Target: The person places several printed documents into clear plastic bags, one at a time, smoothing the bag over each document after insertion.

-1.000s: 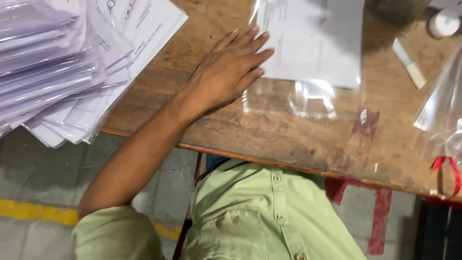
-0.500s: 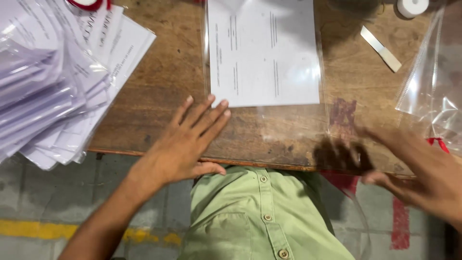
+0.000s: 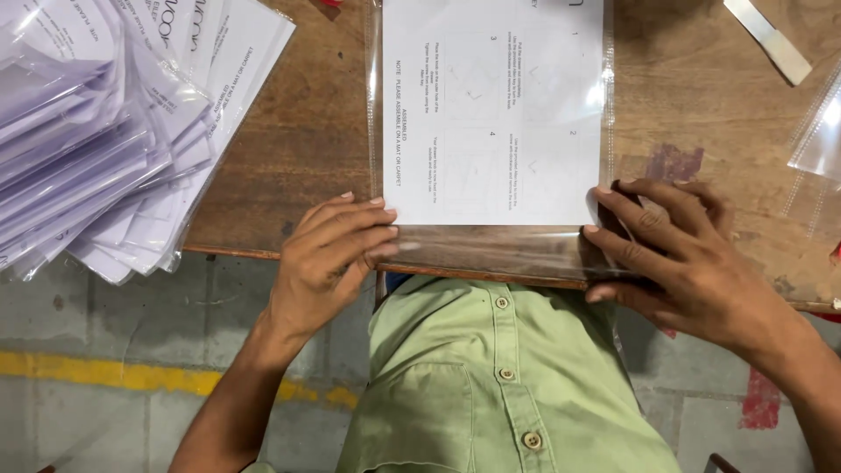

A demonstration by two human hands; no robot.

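Note:
A clear plastic sleeve [image 3: 491, 250] lies on the wooden table [image 3: 298, 149] with a white printed sheet [image 3: 495, 114] inside it. Its open end hangs near the table's front edge. My left hand [image 3: 328, 258] pinches the sleeve's lower left corner with fingers together. My right hand [image 3: 674, 254] holds the lower right corner, fingertips pressing at the sheet's bottom edge. Both hands are at the table's near edge, above my green shirt.
A fanned pile of sleeved printed sheets [image 3: 105, 131] covers the table's left part. A white strip [image 3: 771, 39] lies at the top right, and empty clear bags [image 3: 819, 131] lie at the right edge. Grey floor with a yellow line [image 3: 105, 372] shows below.
My left hand slid from the table's middle to the sleeve's lower left corner. My right hand came in from the right and took the other corner. The view has shifted closer.

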